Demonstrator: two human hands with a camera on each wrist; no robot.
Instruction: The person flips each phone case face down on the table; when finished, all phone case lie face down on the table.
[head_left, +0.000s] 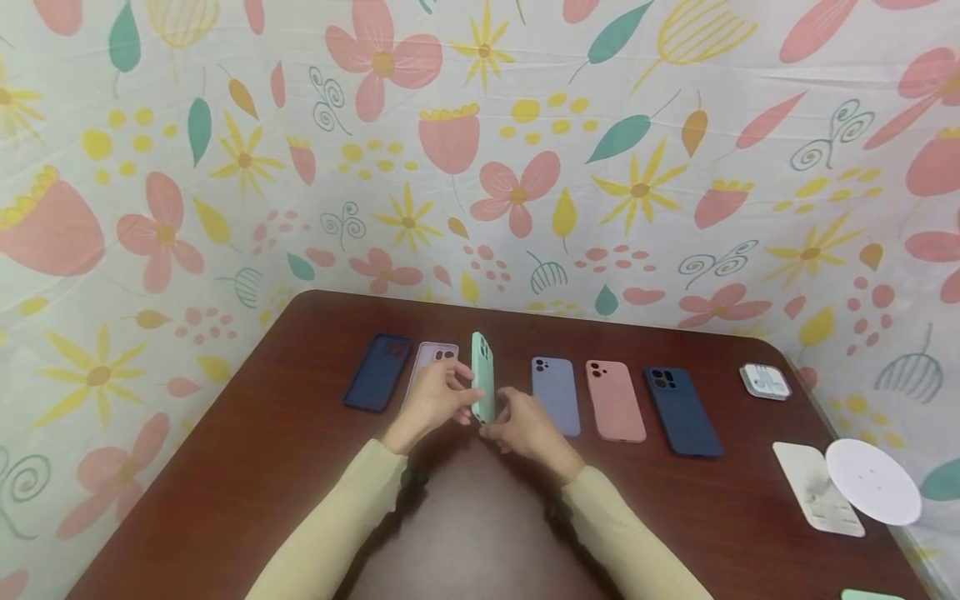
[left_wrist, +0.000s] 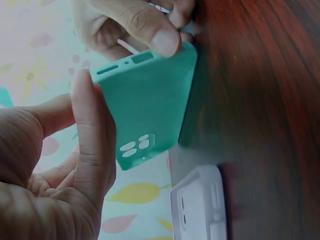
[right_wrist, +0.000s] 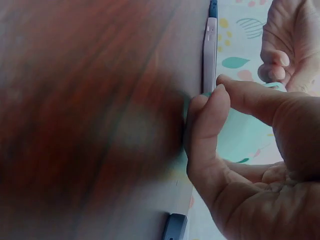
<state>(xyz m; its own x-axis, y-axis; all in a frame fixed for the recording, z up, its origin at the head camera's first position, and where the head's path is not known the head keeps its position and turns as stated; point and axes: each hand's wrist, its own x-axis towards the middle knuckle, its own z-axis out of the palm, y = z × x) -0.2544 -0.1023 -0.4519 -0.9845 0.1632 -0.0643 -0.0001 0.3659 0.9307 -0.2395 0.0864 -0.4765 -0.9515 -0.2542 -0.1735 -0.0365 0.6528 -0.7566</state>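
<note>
Edgewise, mint phone case held between left hand and right hand.

From above and behind the left hand and right hand, the head camera faced forward and down, wide enough to show the table around them and the patterned cloth beyond. Close by, the left wrist camera looked toward its own fingers, its picture turned sideways; the right wrist camera, similarly near, was turned the opposite way. Both wrist views shared the two hands and the mint phone case between them.
</note>
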